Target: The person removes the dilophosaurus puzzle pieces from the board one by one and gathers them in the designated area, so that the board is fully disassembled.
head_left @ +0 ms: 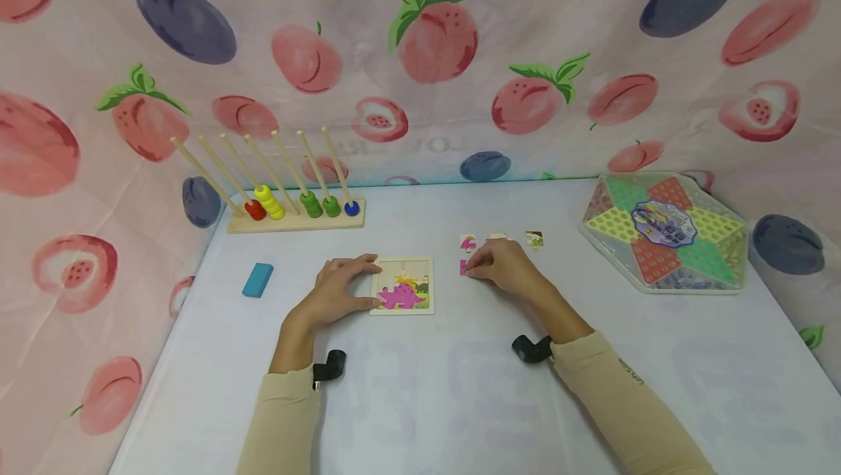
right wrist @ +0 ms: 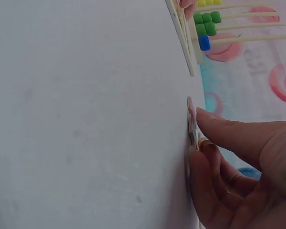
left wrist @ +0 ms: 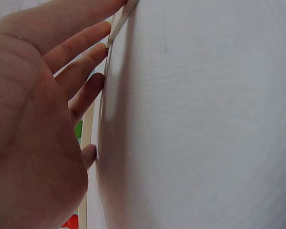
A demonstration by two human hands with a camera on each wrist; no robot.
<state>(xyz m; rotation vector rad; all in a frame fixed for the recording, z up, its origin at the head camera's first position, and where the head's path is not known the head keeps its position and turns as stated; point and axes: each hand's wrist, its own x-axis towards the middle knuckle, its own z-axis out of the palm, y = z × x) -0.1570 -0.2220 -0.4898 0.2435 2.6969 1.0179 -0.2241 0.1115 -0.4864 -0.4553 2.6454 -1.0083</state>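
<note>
A square wooden puzzle board with a pink dinosaur picture lies flat, partly filled with pieces. The left hand rests its thumb and index fingertips on the board's left side, its fingers spread and relaxed; the left wrist view shows this hand from the palm side. To the right of the board, the right hand pinches a small pink piece at the tabletop. In the right wrist view, the thumb and index finger of this hand meet thin pieces edge-on. Behind it lie loose pieces, one partly covered.
A wooden rod stand with coloured beads is at the back left, with a blue block in front of it. A clear-lidded box of patterned shapes lies at the right. Patterned cloth hangs behind the white table.
</note>
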